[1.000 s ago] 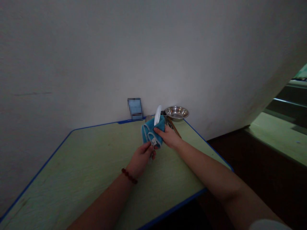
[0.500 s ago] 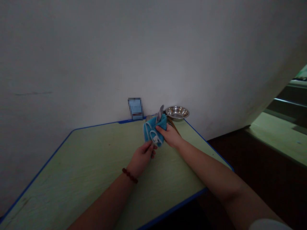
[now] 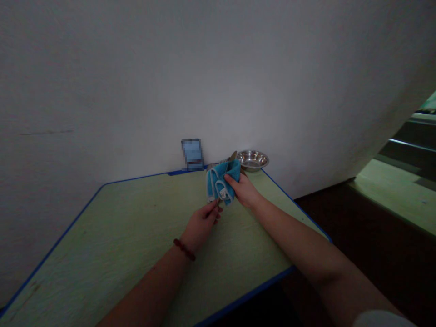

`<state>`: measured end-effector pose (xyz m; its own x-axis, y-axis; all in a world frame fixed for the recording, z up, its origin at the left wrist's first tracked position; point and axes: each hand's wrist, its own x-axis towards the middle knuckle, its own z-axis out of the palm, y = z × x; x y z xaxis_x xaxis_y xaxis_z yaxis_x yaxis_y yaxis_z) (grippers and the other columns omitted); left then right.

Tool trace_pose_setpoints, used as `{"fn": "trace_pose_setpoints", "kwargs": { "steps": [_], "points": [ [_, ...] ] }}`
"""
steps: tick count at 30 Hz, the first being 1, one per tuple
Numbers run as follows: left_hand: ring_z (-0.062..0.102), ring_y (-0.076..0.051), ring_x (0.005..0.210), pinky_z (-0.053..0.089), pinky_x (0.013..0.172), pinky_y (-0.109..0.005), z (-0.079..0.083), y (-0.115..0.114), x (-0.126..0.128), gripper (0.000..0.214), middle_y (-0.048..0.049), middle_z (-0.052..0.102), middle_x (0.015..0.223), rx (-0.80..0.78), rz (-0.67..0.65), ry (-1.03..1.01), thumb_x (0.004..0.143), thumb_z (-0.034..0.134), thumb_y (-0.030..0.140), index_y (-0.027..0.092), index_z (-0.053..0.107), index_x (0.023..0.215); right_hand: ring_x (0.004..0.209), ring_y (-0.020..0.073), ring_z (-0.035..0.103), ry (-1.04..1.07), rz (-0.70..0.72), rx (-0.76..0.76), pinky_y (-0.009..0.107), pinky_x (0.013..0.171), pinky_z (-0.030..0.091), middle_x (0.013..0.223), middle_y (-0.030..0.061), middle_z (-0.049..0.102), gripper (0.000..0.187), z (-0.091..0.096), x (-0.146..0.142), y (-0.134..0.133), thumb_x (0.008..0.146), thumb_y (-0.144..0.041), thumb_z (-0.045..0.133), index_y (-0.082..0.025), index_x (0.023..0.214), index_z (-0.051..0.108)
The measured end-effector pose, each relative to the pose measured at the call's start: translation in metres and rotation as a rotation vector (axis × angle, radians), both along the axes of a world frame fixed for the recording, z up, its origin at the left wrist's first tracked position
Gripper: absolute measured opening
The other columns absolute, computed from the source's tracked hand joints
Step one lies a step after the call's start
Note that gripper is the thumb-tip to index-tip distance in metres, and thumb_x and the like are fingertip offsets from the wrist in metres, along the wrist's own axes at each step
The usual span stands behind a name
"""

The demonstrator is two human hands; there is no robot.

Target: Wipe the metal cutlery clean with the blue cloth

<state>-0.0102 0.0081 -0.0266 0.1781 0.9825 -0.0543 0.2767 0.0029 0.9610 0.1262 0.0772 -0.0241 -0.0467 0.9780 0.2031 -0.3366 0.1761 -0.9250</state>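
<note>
My left hand [image 3: 203, 221], a dark red bead bracelet at its wrist, pinches the thin handle end of a metal table knife [image 3: 233, 155]. The knife runs up through a folded blue cloth [image 3: 214, 178] with pale edging and a white tag. Its blade tip sticks out above the cloth; the middle is covered. Closed around the cloth and the knife inside it is my right hand [image 3: 248, 191], thumb on the near side. Both hands are over the far right part of the table.
A shiny metal bowl [image 3: 252, 160] stands at the table's far right corner, by the wall. Other utensils lie behind the cloth, mostly hidden. A blurred-out upright device [image 3: 192, 154] leans on the wall. The pale green table [image 3: 119, 236] has blue edging.
My right hand and the cloth have shifted slightly up and right along the knife, toward the blade tip. The knife has tilted a little to the right. My left hand has barely moved.
</note>
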Motion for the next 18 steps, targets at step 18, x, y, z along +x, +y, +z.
{"fn": "trace_pose_setpoints", "kwargs": {
  "steps": [18],
  "points": [
    [0.049,-0.010,0.064,0.040,0.061,-0.023,0.0037,-0.0026,-0.0012,0.044,-0.0053,0.060,0.084,-0.015,0.022,0.062,0.072,0.045,0.030,0.013,0.051,0.113,0.063,0.0093,0.059,0.028,-0.029,-0.004,0.024,0.066,0.048,0.073,-0.0023,0.065,0.030,0.0017,0.0007,0.0013,0.060,-0.040,0.063,-0.020,0.082,0.058]
  ]
}}
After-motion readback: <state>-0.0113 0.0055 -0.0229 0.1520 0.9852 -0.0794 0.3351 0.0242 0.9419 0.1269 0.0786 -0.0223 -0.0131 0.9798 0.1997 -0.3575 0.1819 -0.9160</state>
